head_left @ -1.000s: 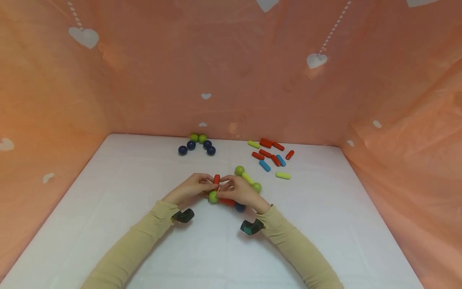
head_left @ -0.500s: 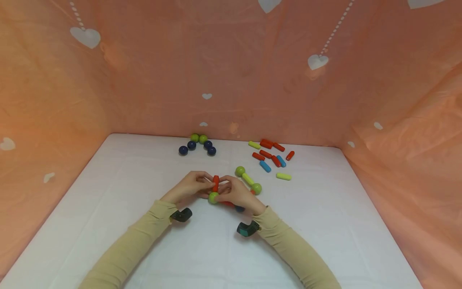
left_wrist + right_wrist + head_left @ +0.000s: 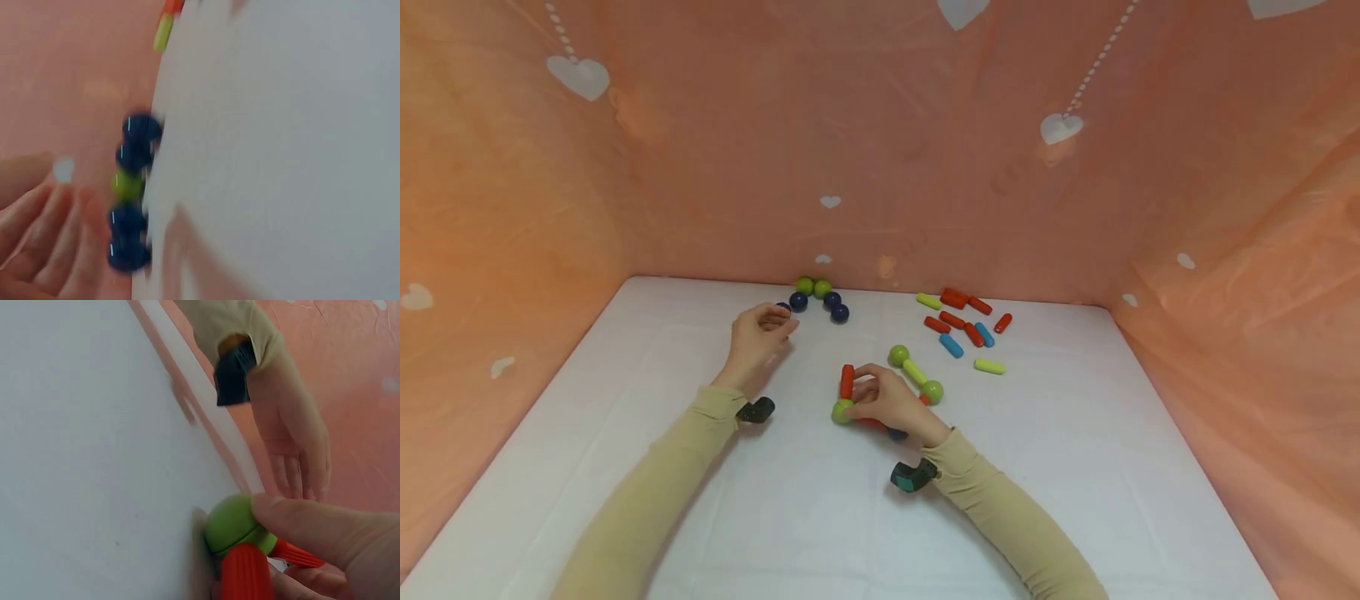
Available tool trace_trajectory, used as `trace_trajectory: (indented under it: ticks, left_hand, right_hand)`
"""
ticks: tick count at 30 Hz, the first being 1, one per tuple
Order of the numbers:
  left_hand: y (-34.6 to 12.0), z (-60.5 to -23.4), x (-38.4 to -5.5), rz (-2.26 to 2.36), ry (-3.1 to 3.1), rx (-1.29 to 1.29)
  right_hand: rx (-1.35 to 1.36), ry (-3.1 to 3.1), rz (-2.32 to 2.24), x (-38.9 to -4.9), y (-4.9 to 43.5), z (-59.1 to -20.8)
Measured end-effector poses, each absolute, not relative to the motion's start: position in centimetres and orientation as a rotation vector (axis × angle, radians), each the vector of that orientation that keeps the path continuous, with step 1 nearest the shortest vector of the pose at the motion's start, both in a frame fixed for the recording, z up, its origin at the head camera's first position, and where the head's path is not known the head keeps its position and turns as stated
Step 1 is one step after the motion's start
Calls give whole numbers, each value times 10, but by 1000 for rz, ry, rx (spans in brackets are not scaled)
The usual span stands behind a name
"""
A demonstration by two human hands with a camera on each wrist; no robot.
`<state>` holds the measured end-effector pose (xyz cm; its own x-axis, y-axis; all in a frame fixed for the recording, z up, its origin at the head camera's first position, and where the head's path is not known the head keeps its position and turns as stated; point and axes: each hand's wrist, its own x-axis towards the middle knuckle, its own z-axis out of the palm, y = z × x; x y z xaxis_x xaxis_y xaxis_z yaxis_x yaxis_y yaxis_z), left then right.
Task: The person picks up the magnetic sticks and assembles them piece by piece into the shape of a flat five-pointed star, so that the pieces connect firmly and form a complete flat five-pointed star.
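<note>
My right hand (image 3: 891,404) grips a green ball (image 3: 234,525), its thumb pressed on the ball's side. Two ribbed red sticks join that ball: one red stick (image 3: 847,382) points away toward the back, the other runs under my hand toward a dark blue ball (image 3: 897,434), mostly covered. Beyond, a yellow stick (image 3: 915,372) links two more green balls, with a bit of red showing by my knuckles. My left hand (image 3: 756,337) hovers off to the left with loosely bent fingers and nothing in its grasp. Its fingertips partly cover a loose dark blue ball (image 3: 783,307).
Several loose dark blue balls (image 3: 839,313) and two green balls (image 3: 813,287) lie at the back of the white table (image 3: 662,375). To their right are scattered red sticks (image 3: 953,297), blue sticks (image 3: 951,345) and yellow sticks (image 3: 989,366). A pink curtain (image 3: 880,150) borders the table.
My left hand has let go of the upright-pointing red stick and moved left and back toward the loose blue balls. My right hand stays on the green ball.
</note>
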<state>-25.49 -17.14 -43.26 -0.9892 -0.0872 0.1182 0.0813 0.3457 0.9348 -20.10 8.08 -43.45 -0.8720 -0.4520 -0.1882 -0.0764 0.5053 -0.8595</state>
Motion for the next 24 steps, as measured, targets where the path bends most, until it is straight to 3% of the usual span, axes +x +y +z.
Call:
trace_trajectory:
  ticks: [9, 24]
  left_hand:
    - [-195, -436, -282, -1530, -2505, -106]
    - [-176, -451, -286, -1317, -2631, -148]
  right_hand:
    - [-399, 2352, -1307, -199, 81, -431]
    - [-395, 2333, -1324, -200, 82, -436]
